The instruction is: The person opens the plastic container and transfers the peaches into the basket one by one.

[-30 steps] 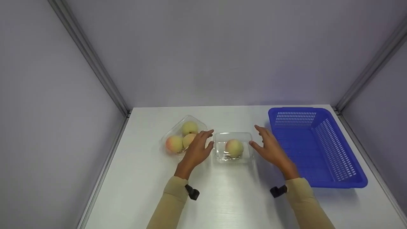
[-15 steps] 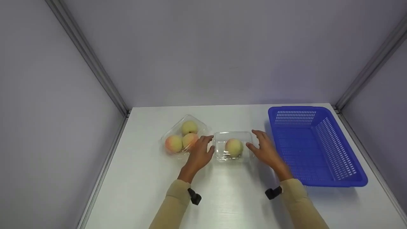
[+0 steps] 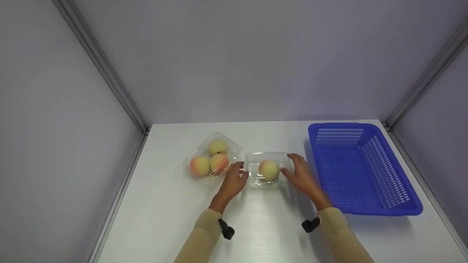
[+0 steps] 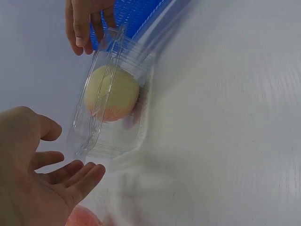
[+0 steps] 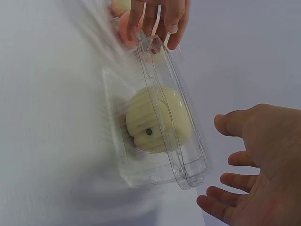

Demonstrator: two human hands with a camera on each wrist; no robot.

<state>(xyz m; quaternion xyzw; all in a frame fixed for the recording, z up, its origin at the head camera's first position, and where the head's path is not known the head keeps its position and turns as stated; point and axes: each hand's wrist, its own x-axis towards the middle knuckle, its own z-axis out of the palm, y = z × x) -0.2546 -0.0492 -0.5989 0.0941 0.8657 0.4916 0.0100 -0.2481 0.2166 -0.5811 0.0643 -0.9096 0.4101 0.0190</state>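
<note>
In head view, just below and right of centre: clear box [image 3: 255, 159], peach [image 3: 269, 170] inside, long axis left to right, between left hand [image 3: 233, 182] and right hand [image 3: 302, 177], neither clearly nearer. Hands apart, relaxed, gripping nothing; cannot tell contact.

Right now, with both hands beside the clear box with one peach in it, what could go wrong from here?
The lone peach has free space around it in the clear box, so it might roll and bruise if tilted. The left hand is close to the three-peach pack and could nudge it.
</note>
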